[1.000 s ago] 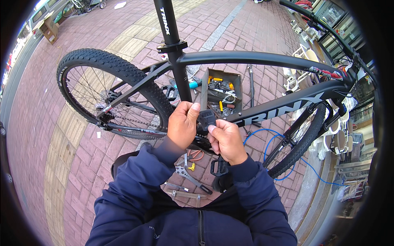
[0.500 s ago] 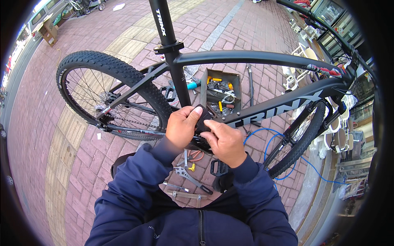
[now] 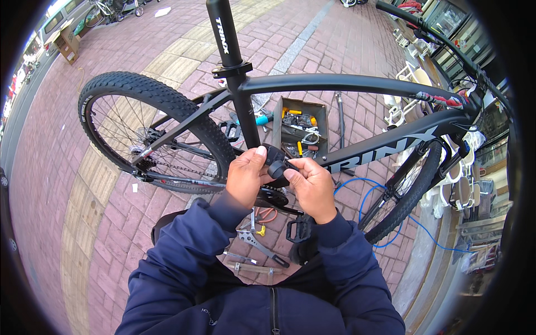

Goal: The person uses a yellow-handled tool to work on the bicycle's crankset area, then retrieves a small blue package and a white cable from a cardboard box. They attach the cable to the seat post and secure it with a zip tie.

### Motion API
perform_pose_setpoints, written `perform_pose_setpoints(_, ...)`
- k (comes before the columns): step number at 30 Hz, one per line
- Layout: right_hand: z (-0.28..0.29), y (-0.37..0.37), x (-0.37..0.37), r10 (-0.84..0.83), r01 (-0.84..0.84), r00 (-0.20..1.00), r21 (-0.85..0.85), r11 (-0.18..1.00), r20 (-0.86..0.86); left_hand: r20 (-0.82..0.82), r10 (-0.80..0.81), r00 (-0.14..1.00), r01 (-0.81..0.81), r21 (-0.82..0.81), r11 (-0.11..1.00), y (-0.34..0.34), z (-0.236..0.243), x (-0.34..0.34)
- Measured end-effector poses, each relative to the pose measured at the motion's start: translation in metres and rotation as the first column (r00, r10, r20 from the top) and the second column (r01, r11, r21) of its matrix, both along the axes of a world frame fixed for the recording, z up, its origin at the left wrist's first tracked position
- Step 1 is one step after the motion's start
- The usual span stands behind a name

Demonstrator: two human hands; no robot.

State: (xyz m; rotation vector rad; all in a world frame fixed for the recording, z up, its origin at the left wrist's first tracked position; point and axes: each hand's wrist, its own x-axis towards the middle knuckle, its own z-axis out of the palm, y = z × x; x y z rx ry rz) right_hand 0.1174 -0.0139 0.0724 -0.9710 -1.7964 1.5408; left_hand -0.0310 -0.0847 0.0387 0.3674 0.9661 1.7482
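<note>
Thumb and fingers of my left hand (image 3: 244, 177) are closed on a small black bicycle part (image 3: 276, 168) with a round, cap-like end. My right hand (image 3: 314, 187) pinches the same part from the other side; its exact kind cannot be made out. Both hands are held over the lower frame of a black mountain bike (image 3: 340, 82), near the seat tube and above the crank. Below them a black pedal (image 3: 298, 229) sticks out toward me. The bike's knobby rear wheel (image 3: 139, 89) is to the left, its saddle post upright without a visible saddle.
Behind the frame sits a metal toolbox (image 3: 318, 106) of yellow-handled tools. Red-handled pliers (image 3: 268, 214) and a flat silver wrench (image 3: 254, 239) lie on the paving before me. A blue hose (image 3: 357, 178) curls past the front wheel; white seats (image 3: 455, 184) stand right. A cardboard box (image 3: 66, 44) is far left.
The black part has been turned in my hands, so its round end now shows. My right fingers have shifted slightly right along it, and my left hand stays nearly in place.
</note>
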Motion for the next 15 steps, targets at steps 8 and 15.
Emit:
perform_pose_setpoints(8, -0.006, -0.013, -0.007, 0.182, -0.283, 0.95, 0.455, 0.845, 0.253, 0.084, -0.093, 0.992, 0.092, 0.013, 0.996, 0.0, -0.002, 0.008)
perform_pose_setpoints(15, -0.006, -0.02, -0.008, 0.105, -0.191, 0.977, 0.541, 0.819, 0.186, 0.067, -0.062, 0.996, 0.06, 0.032, 0.998, 0.001, -0.009, 0.006)
